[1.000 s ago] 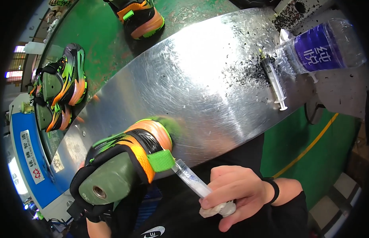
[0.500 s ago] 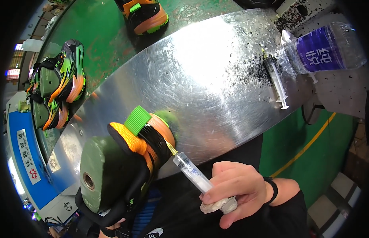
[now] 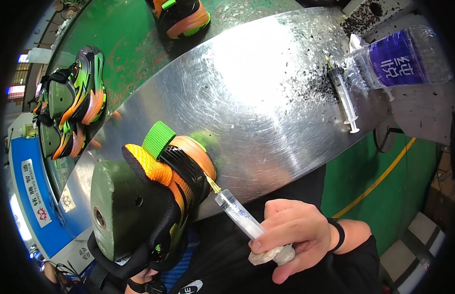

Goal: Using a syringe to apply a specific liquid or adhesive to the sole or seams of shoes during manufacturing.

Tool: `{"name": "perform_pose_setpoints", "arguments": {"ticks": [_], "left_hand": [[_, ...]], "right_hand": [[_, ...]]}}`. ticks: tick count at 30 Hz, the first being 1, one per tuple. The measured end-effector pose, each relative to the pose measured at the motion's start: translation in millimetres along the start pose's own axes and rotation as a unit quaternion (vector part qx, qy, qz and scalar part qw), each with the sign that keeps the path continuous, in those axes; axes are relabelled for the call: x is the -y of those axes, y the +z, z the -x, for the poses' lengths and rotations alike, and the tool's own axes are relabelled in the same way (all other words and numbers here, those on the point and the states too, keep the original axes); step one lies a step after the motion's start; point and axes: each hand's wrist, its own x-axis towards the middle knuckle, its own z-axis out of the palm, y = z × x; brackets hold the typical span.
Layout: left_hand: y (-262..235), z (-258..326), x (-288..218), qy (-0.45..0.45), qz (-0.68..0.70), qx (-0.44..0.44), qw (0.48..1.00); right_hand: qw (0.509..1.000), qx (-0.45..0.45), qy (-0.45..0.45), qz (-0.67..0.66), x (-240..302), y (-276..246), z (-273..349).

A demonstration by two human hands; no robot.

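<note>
My right hand (image 3: 298,237) grips the syringe (image 3: 239,214) — needle (image 3: 212,183) by the shoe (image 3: 181,188), lower left. I'm likely lining up; next needs a steady push. My left hand (image 3: 148,272) — I can't tell its hold.

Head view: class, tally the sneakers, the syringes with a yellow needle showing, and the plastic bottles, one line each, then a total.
Sneakers: 4 (one near, two at left, one at the top edge)
Yellow-needled syringes: 2
Plastic bottle: 1
Total: 7
</note>
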Motion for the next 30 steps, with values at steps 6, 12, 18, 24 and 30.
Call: {"name": "perform_pose_setpoints", "arguments": {"ticks": [6,12,18,24,30], "left_hand": [[19,0,-9,-0.047,0.014,0.016,0.999],[44,-1,-15,-0.073,0.019,0.040,0.996],[98,-19,-25,0.023,-0.102,0.059,0.993],[198,-128,-59,0.049,-0.121,0.214,0.968],[316,-220,-82,0.037,-0.031,0.316,0.948]], "right_hand": [[1.000,-0.006,-0.004,0.011,1,1,-3],[0.997,0.021,-0.006,0.068,9,-10,-12],[0.985,-0.088,-0.108,0.102,28,-34,-9],[0.978,-0.072,-0.093,0.174,38,-54,13],[0.951,-0.051,-0.018,0.304,57,-62,24]]}}
